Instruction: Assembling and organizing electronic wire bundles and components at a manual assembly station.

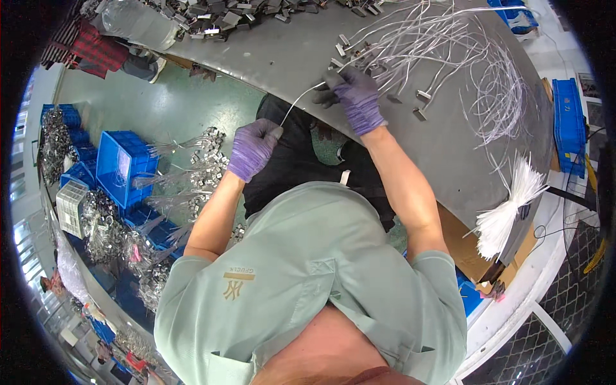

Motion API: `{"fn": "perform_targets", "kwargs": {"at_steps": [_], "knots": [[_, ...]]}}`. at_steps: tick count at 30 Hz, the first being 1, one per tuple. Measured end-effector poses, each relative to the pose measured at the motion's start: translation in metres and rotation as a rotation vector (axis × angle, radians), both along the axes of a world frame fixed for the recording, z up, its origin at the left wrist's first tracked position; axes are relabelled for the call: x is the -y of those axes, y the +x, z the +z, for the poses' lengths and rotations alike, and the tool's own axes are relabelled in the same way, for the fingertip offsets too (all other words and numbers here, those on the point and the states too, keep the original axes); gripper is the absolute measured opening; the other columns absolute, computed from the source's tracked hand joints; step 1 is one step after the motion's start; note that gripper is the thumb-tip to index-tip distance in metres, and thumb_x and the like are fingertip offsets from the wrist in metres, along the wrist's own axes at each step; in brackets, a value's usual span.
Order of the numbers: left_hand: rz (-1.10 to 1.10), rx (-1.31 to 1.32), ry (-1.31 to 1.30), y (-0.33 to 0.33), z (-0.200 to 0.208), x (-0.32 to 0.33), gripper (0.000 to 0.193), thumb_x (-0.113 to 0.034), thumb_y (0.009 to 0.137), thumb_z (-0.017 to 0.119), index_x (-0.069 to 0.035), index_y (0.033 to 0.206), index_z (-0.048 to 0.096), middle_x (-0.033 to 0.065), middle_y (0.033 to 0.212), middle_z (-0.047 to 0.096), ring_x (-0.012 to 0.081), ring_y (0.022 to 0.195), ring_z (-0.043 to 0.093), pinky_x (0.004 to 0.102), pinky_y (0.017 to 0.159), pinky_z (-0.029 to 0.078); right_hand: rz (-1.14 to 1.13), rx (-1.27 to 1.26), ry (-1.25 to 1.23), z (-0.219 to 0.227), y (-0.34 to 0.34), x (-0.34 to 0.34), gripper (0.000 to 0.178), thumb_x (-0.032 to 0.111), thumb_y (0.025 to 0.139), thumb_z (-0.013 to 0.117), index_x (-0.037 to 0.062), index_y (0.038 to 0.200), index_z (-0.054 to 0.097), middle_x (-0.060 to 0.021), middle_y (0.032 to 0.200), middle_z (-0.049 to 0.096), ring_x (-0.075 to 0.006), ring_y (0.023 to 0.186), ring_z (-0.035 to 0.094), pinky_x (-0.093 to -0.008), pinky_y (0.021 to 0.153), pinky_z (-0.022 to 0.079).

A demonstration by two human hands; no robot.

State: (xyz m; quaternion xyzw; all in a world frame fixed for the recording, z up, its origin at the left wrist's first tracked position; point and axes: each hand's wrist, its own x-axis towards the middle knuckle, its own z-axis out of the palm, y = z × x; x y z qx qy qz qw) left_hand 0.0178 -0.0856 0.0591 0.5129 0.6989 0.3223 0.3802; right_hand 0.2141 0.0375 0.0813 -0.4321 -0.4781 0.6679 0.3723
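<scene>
A thin whitish wire [296,101] spans the gap between my two purple-gloved hands, beyond the near edge of the grey table. My left hand [254,149] is closed with thumb and fingers pinching its lower end over my lap. Higher up, my right hand [351,96] is closed around the other end above the table; its darkened fingertips partly hide the grip. Close by it lie small rectangular metal pieces [422,96] attached to clear wires. A loose tangle of such wires [487,96] spreads to the right across the table [301,51].
A pile of small dark metal parts [237,16] covers the table's far side. A bundle of white strips [507,215] lies at the right edge. Blue bins [125,163] and wired part bundles [202,167] stand at the left. Another person [96,51] is at far left.
</scene>
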Motion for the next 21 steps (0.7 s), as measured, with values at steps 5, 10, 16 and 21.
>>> {"fn": "perform_targets", "kwargs": {"at_steps": [5, 10, 16, 21], "knots": [[-0.01, 0.008, -0.025, 0.0, -0.001, 0.001, 0.019, -0.018, 0.082, 0.065, 0.0, 0.088, 0.065, 0.0061, 0.071, 0.063, 0.0114, 0.067, 0.053, 0.0279, 0.065, 0.045, 0.063, -0.015, 0.077, -0.004, -0.007, 0.004, 0.026, 0.021, 0.088, 0.059, -0.0053, 0.087, 0.056, -0.014, 0.079, 0.065, -0.0187, 0.064, 0.066, -0.0246, 0.053, 0.051], [0.011, 0.112, -0.095, 0.003, 0.008, -0.001, 0.021, -0.02, 0.081, 0.066, 0.0, 0.088, 0.065, 0.0041, 0.069, 0.062, 0.0106, 0.068, 0.052, 0.0276, 0.066, 0.045, 0.131, 0.006, 0.132, -0.012, -0.006, 0.004, 0.029, 0.023, 0.089, 0.057, -0.0062, 0.089, 0.06, -0.0141, 0.083, 0.067, -0.0179, 0.066, 0.066, -0.0249, 0.055, 0.051], [0.078, 0.479, -0.113, 0.006, 0.027, -0.004, 0.018, -0.015, 0.08, 0.066, 0.003, 0.081, 0.063, 0.0039, 0.055, 0.054, 0.0101, 0.046, 0.048, 0.0241, 0.044, 0.039, 0.209, -0.044, 0.089, 0.005, 0.007, -0.012, 0.03, 0.024, 0.089, 0.058, -0.0063, 0.092, 0.061, -0.0152, 0.08, 0.066, -0.018, 0.067, 0.066, -0.0258, 0.053, 0.051], [0.06, 0.62, -0.038, 0.003, 0.031, -0.006, 0.023, -0.02, 0.081, 0.064, 0.003, 0.083, 0.062, 0.003, 0.056, 0.052, 0.009, 0.042, 0.044, 0.0224, 0.041, 0.034, 0.189, 0.087, 0.471, 0.019, 0.025, -0.025, 0.027, 0.023, 0.087, 0.06, -0.0038, 0.089, 0.061, -0.0127, 0.074, 0.065, -0.0156, 0.055, 0.061, -0.0253, 0.049, 0.048]]}}
